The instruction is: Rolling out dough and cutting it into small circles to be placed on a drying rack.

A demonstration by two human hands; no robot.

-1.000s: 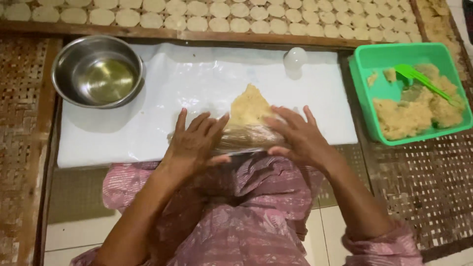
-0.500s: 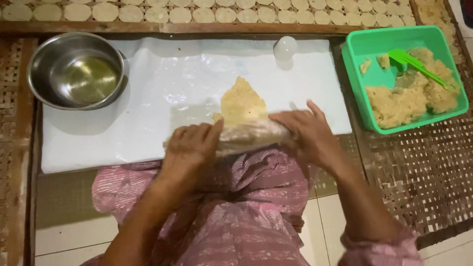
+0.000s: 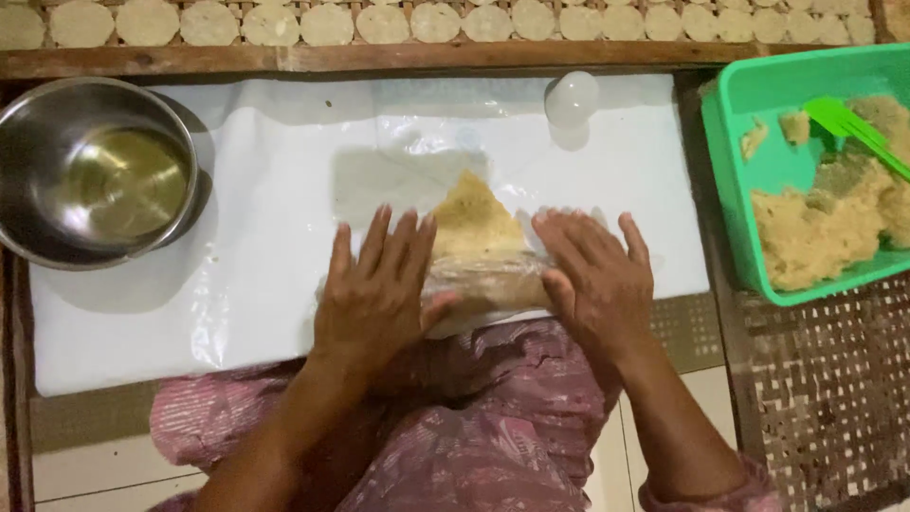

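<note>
A thin yellowish sheet of dough (image 3: 472, 223) lies on clear plastic film over a white board (image 3: 237, 284). Its near part is wound with the film into a roll (image 3: 488, 277); its far part sticks out as a pointed triangle. My left hand (image 3: 377, 289) lies flat, fingers spread, on the roll's left end. My right hand (image 3: 592, 275) presses flat on the right end. Both palms rest on the roll rather than clasping it.
A steel bowl (image 3: 95, 171) with oily liquid stands at the board's left. A green tub (image 3: 758, 190) of yellow dough with a green spatula (image 3: 848, 128) sits at right. A small white ball (image 3: 572, 95) lies at the far edge. Several round discs (image 3: 327, 24) cover a woven mat beyond.
The dough's exposed triangle has grown shorter as the roll moved away from me under both palms. My hands have shifted forward with it.
</note>
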